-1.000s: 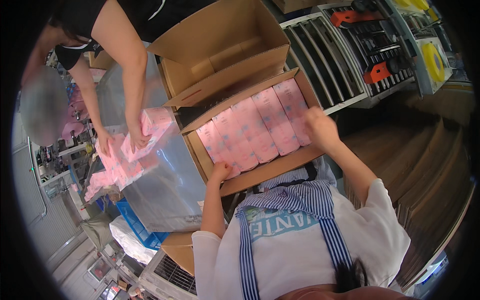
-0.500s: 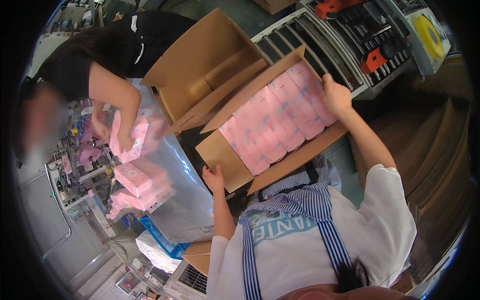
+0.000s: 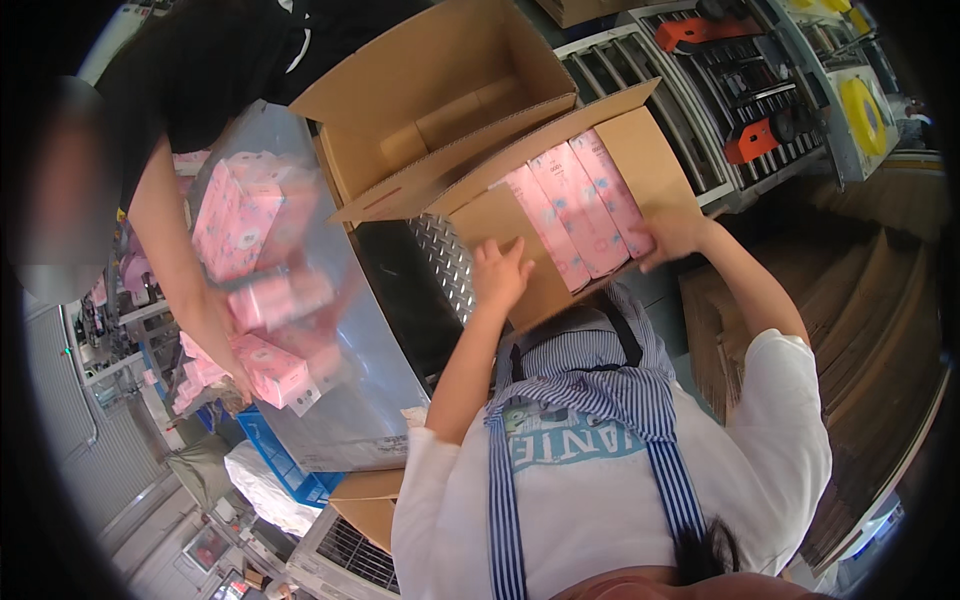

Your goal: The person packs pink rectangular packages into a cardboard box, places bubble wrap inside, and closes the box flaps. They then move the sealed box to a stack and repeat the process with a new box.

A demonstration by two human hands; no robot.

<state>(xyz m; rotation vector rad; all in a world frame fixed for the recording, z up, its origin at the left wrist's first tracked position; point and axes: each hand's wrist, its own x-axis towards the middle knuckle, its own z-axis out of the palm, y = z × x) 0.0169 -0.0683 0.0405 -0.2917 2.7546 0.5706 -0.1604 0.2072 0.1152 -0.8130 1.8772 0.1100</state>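
Note:
A brown cardboard carton (image 3: 625,92) stands in front of me with its long far flap raised. Inside it, several pink soft packs (image 3: 585,205) with blue prints stand in a row. The left short flap (image 3: 540,270) leans inward over part of the packs, and my left hand (image 3: 500,275) rests against its outer side with fingers apart. The right short flap (image 3: 650,160) also tilts in over the packs. At that flap's near end is my right hand (image 3: 675,238), slightly blurred, its fingers extended and bent a little over the carton's near right corner.
A second carton (image 3: 420,110), open, stands just beyond mine. On the left, a co-worker's arm (image 3: 175,260) reaches over pink packs on a metal table (image 3: 370,400). A roller conveyor (image 3: 640,90) lies at the far right, stacked cardboard sheets (image 3: 850,330) to the right.
Both short flaps have swung inward over the packs. My left hand has moved right and up; my right hand has dropped toward the near corner. The co-worker's arm has shifted nearer the lower packs.

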